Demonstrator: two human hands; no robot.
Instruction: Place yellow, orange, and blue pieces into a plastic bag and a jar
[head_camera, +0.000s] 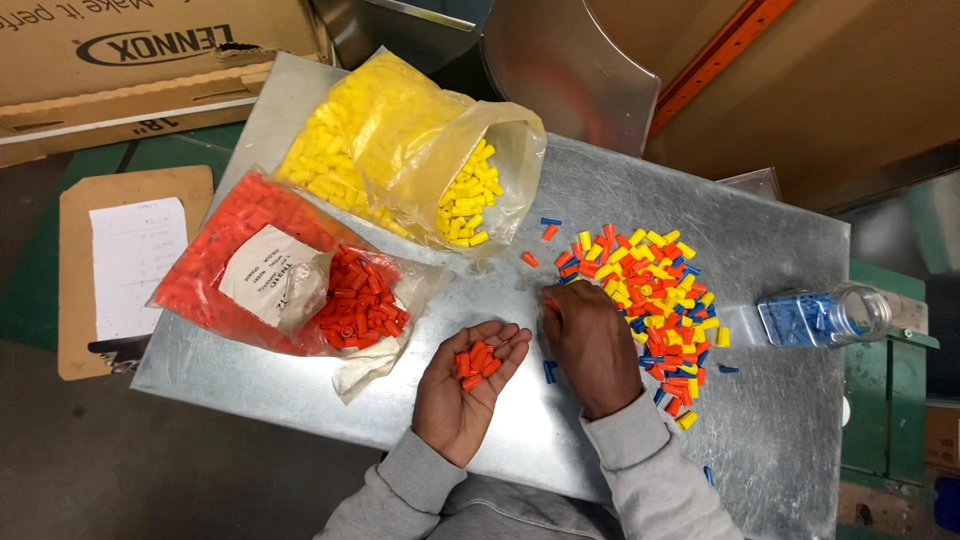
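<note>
A: Item one, left hand (467, 385)?

B: Palm up, fingers loosely cupped, roughly half open. It carries a small heap of orange caps (476, 363) lying in the palm and on the finger bases. Grey sleeve at the wrist.

A: Item two, right hand (591, 338)?

B: Palm down, just right of the left hand, fingers curled with the tips at the near left edge of the mixed pile (655, 305). The knuckles hide the tips; whether they pinch a cap, I cannot tell.

A: The pile itself?

B: Orange, yellow and blue caps, loose on the metal table (760, 440), running from ahead of the right hand's fingers to beside its wrist. A few strays lie apart beyond the fingertips, and one blue cap (549, 371) sits between the two hands.

A: Containers?

B: Orange bag (215, 265), open, with a white paper label, left of and beyond the left hand, holding orange caps. Yellow bag (380, 140), open, farther beyond both hands, yellow caps at its mouth. Jar (825, 316), clear, lying on its side well to the right of the right hand, blue caps inside.

A: Off the table?

B: Clipboard (85, 300) with a sheet, far left; cardboard box (130, 60) beyond it.
</note>
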